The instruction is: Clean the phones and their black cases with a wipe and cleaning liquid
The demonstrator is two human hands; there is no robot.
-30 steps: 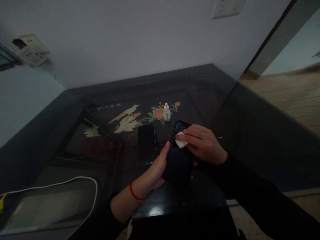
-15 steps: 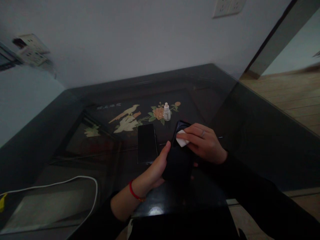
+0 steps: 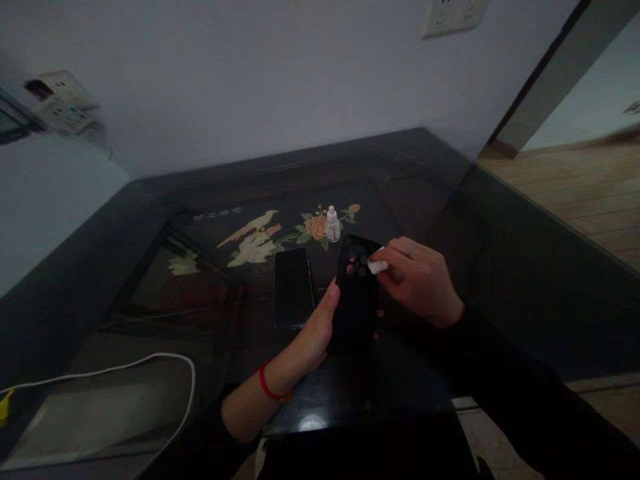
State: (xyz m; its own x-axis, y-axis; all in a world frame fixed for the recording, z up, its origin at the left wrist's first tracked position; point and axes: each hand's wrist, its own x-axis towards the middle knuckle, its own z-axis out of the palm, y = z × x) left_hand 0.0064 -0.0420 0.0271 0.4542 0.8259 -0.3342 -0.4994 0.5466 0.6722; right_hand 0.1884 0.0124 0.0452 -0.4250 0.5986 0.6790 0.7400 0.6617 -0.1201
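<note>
As left hand (image 3: 315, 337) grips phone (image 3: 354, 313) edges | right hand (image 3: 423, 281) pinches wipe (image 3: 378, 267) | bottle (image 3: 333, 229) close

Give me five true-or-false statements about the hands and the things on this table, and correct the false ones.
1. The left hand holds a black phone. True.
2. The right hand holds a pen. False: it pinches a white wipe.
3. A second phone lies on the table. True.
4. The small bottle lies on its side. False: it stands upright.
5. The red bracelet is on the left wrist. True.
</note>
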